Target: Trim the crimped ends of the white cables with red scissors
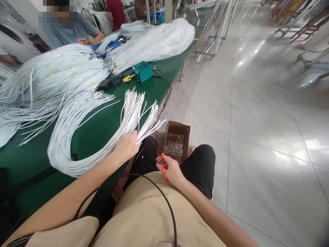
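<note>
My left hand (127,146) is closed round a thick bundle of white cables (115,135) at the edge of the green table. The cable ends fan out past my fingers, some toward the back and some to the right over the edge. From my grip the bundle curves back to the left across the tabletop. Above my lap, my right hand (171,169) holds scissors with orange-red handles (163,168). Their blades are largely hidden, so I cannot tell how far they are parted. The scissors are apart from the cables.
A cardboard box (177,140) with small white scraps stands on the floor by my legs. On the green table (164,72) are a teal box (143,71) with black leads and large heaps of white cable (59,68). A co-worker (77,31) sits across the table.
</note>
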A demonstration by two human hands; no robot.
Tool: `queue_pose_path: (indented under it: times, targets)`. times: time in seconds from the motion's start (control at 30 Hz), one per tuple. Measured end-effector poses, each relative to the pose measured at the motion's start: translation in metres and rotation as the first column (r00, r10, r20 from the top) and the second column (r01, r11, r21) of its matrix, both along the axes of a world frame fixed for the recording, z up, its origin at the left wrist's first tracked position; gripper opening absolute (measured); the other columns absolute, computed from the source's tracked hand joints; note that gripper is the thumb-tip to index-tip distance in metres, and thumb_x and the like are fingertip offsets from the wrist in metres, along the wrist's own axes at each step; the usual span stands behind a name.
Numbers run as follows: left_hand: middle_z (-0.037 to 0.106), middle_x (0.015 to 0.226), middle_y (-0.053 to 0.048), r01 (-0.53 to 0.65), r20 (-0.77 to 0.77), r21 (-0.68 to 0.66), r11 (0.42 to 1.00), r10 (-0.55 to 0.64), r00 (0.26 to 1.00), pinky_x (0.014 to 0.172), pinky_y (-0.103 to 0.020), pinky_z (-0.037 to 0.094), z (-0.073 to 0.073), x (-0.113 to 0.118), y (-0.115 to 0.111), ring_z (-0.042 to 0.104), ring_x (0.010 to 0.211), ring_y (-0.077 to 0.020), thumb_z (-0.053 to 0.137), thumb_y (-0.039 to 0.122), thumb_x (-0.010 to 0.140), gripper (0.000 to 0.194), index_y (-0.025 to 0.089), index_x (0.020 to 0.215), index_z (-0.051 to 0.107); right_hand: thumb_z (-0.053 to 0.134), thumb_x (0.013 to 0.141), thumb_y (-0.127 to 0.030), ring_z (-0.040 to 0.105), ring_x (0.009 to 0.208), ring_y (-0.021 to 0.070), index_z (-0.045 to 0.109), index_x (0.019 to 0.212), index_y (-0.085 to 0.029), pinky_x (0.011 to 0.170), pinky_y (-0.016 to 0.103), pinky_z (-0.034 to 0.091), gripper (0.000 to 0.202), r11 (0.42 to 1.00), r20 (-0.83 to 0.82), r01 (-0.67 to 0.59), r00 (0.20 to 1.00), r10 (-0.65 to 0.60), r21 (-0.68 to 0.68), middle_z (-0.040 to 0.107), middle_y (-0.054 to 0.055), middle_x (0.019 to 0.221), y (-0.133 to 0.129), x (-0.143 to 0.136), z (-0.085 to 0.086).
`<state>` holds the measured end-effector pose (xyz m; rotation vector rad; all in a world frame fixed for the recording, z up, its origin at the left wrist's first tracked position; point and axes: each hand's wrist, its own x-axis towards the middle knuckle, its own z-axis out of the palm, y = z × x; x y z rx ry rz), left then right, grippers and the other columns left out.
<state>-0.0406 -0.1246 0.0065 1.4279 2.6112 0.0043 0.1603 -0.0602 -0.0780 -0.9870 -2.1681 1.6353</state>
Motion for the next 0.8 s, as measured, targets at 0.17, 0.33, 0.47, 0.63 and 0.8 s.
queue_pose_path:
  times: [0.17, 0.33, 0.47, 0.63, 0.8]
  targets:
    - [0.066, 0.097, -0.014, -0.086, 0.328, 0.155, 0.984, 0.031, 0.944, 0.086, -0.041, 0.047, 0.014, -0.015, 0.003, 0.064, 0.098, -0.0286, 0.048, 0.025, 0.085, 0.017, 0.016, 0.091, 0.061, 0.06, 0.08, -0.034, 0.07, 0.09, 0.0228, 0.067, 0.092, -0.015, 0.083, 0.033, 0.055, 0.023, 0.997, 0.032, 0.018, 0.999, -0.016, -0.071, 0.073, 0.012, 0.099, 0.004, 0.004, -0.003]
    - [0.067, 0.084, -0.006, -0.358, 0.873, 0.354, 0.864, -0.168, 0.457, 0.061, -0.024, 0.05, 0.05, -0.056, -0.003, 0.061, 0.062, -0.011, 0.065, 0.032, 0.076, 0.022, 0.015, 0.09, 0.062, 0.061, 0.08, -0.043, 0.07, 0.095, 0.0246, 0.067, 0.094, -0.016, 0.088, 0.035, 0.053, 0.031, 0.992, 0.097, 0.013, 0.995, -0.001, -0.126, 0.073, 0.013, 0.102, 0.019, -0.001, -0.01]
    - [0.061, 0.067, 0.001, -0.646, 0.833, 0.5, 0.577, -0.524, 0.177, 0.048, -0.02, 0.041, 0.096, -0.087, -0.003, 0.05, 0.048, -0.0066, 0.072, 0.03, 0.07, 0.045, 0.018, 0.112, 0.065, 0.061, 0.079, -0.047, 0.069, 0.091, 0.0252, 0.067, 0.093, -0.016, 0.088, 0.037, 0.053, 0.035, 0.99, 0.119, -0.042, 0.991, 0.058, -0.136, 0.073, 0.013, 0.102, 0.025, -0.013, -0.018]
    - [0.065, 0.073, 0.001, -0.712, 0.796, 0.448, 0.54, -0.603, 0.043, 0.056, -0.02, 0.047, 0.116, -0.102, 0.041, 0.061, 0.059, -0.0083, 0.064, 0.025, 0.079, 0.027, 0.021, 0.106, 0.067, 0.061, 0.079, -0.049, 0.068, 0.086, 0.0231, 0.067, 0.09, -0.017, 0.08, 0.033, 0.053, 0.034, 0.991, 0.135, -0.059, 0.988, 0.075, -0.117, 0.073, 0.011, 0.094, 0.026, -0.026, -0.017]
    - [0.071, 0.092, -0.007, -0.451, 0.929, 0.11, 0.886, -0.253, -0.269, 0.08, -0.029, 0.054, 0.06, -0.063, 0.104, 0.068, 0.083, -0.0144, 0.067, 0.02, 0.079, 0.017, 0.015, 0.095, 0.07, 0.063, 0.075, -0.052, 0.06, 0.066, 0.0167, 0.062, 0.068, -0.017, 0.064, 0.029, 0.05, 0.035, 0.98, 0.132, 0.183, 0.976, -0.171, -0.084, 0.065, 0.005, 0.071, 0.03, -0.022, 0.003]
